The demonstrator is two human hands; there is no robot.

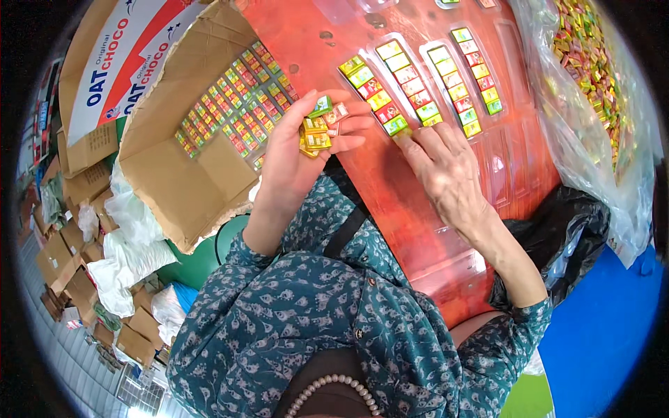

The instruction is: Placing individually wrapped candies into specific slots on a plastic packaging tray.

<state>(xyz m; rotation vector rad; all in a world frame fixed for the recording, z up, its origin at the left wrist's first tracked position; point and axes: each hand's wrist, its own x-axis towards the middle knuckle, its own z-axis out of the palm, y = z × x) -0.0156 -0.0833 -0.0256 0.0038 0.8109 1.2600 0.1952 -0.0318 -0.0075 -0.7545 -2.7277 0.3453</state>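
Cradling wrapped pieces (317,140) in the left hand (287,150), right hand (446,167) bent over a tray (373,94)

The left hand curls loosely around a small heap of shiny gold, green and pink pieces. The right hand's fingertips are down at the tray's near end, by a green piece; whether they pinch anything I cannot tell, since the fingers themselves cover the contact.

More pieces fill the rows running away from the right fingertips. They look light and firm, probably slick in their glossy wraps, so a pinch across two opposite sides should hold better than one on the corners. The thin clear trays seem flimsy and are likely best taken by their long edges.

Below the right hand spreads a red tabletop (404,216); to that hand's right, further clear trays (500,167) blend into it, their outlines hard to follow. On the left hand's outer side, a cardboard box (174,191) holds many filled rows (244,97), partly hidden by the hand and the box wall. Farther out, past the right hand, a transparent bag (627,209) holds a mass of loose pieces (592,76), too crowded to separate by eye.
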